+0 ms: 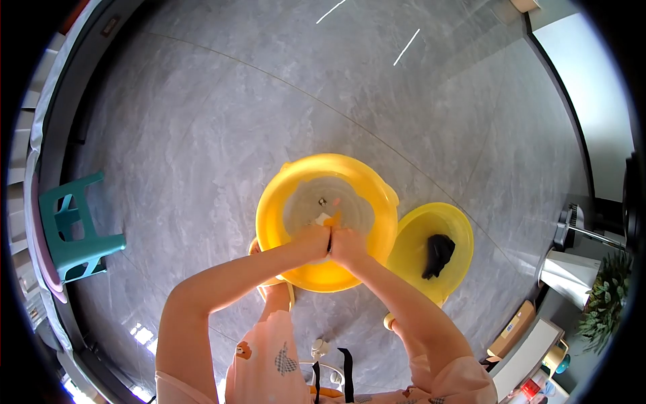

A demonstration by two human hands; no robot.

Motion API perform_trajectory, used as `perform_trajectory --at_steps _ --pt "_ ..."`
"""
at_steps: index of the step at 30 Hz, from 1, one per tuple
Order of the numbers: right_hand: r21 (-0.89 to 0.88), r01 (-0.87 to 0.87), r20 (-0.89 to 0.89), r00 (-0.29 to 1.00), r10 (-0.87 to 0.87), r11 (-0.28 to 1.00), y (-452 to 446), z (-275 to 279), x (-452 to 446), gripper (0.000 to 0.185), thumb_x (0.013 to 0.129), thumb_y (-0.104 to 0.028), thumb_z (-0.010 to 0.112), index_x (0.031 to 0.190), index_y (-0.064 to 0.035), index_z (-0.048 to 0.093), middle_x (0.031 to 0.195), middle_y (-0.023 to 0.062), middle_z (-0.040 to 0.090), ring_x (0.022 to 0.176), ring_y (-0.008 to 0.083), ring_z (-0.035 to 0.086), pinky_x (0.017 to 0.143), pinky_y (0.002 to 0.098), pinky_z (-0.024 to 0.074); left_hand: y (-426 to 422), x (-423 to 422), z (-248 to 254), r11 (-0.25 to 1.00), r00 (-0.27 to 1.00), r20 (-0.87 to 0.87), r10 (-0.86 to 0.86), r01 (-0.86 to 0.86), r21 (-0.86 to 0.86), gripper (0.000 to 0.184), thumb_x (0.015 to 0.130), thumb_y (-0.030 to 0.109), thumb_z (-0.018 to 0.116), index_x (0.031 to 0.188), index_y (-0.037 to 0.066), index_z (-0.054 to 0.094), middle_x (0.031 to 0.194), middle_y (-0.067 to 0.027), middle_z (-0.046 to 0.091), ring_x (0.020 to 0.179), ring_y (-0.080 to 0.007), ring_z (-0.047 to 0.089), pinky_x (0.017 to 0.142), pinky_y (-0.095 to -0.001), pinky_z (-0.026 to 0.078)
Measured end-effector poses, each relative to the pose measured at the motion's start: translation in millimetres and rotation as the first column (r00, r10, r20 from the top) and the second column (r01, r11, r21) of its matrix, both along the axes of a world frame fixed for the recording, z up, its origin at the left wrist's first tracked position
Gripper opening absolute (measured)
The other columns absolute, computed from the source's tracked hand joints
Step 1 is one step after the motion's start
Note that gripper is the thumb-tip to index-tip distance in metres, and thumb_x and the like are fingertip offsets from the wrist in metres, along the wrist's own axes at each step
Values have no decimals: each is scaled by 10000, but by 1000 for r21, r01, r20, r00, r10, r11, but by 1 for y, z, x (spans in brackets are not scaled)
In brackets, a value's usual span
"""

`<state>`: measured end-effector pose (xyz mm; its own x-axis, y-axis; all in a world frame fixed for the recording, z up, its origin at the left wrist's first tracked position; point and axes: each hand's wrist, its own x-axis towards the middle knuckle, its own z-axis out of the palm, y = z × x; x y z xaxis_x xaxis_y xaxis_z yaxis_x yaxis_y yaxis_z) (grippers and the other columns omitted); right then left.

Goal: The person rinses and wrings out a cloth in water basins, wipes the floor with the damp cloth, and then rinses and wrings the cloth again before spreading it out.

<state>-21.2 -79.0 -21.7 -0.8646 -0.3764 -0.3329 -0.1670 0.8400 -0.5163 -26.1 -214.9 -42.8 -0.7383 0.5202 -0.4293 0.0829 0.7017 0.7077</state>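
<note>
My left hand and my right hand are pressed together, knuckle to knuckle, over a round yellow basin. Both are closed. Only a narrow dark strip shows between them, so what they grip is mostly hidden. Just beyond my fingers, an orange and white patch shows against the greyish, see-through-looking middle of the basin. A small dark and silvery spot, too small to name, is farther in. To the right, a smaller yellow tub holds a crumpled black cloth.
A green plastic stool stands at the left. My feet are beside the basin and the tub on the grey floor. At the right are a white bin, a leafy plant and a cardboard box.
</note>
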Motion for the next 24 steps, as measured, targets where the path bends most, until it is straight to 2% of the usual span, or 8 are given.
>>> perform_trajectory --at_steps 4,6,10,13,16,20,22,24 --pt "-485 320 119 946 -301 814 -15 12 19 214 664 -105 671 833 -10 582 728 147 647 651 306 631 593 364 491 -13 -2 -6 978 955 -216 -204 210 2 174 726 166 564 832 28 579 690 -154 632 639 -329 626 577 -423 492" --pt "-579 499 386 865 -322 645 -24 5 26 150 660 -46 645 788 -18 573 654 96 610 547 233 583 509 328 448 -16 -10 -6 931 896 -260 -360 362 -41 177 743 190 556 833 38 572 678 -146 629 634 -314 628 561 -417 491" --pt "-144 812 931 305 -201 565 -15 28 16 108 655 37 573 686 -52 520 545 -2 475 394 84 391 361 255 292 -16 -28 21 820 783 -250 -570 562 -106 166 759 217 540 804 58 559 651 -134 618 619 -306 626 540 -411 491" --pt "-146 862 971 220 -98 486 -10 30 17 162 642 52 548 641 -86 464 512 -10 408 356 52 289 338 226 183 -11 -37 39 766 714 -283 -641 619 -173 177 788 256 503 779 83 540 630 -102 606 591 -297 616 535 -413 490" --pt "-127 895 982 174 -72 428 -3 35 18 191 627 70 538 637 -92 438 509 -14 398 361 47 285 336 224 192 -5 -37 42 741 666 -336 -667 640 -201 175 796 260 491 764 91 522 635 -97 605 594 -286 616 539 -413 490" --pt "-289 807 922 380 -79 514 14 24 26 196 669 15 602 800 -75 488 550 -7 445 382 57 345 347 222 248 4 -25 49 795 703 -372 -606 545 -266 182 753 265 550 811 93 532 635 -104 602 590 -309 610 551 -413 490" --pt "-438 686 779 612 -135 581 20 34 23 265 692 -27 642 911 -68 498 586 -3 474 413 62 398 370 218 298 12 -13 55 936 905 -274 -325 266 -230 289 710 262 624 902 63 540 723 -132 604 666 -317 618 688 -422 486" --pt "-324 779 863 476 -169 537 33 50 22 405 812 -221 649 1141 -72 467 862 34 572 654 78 546 527 209 449 12 3 64 992 968 -244 -64 34 -125 417 668 252 689 988 41 523 835 -152 590 756 -321 614 775 -418 477"
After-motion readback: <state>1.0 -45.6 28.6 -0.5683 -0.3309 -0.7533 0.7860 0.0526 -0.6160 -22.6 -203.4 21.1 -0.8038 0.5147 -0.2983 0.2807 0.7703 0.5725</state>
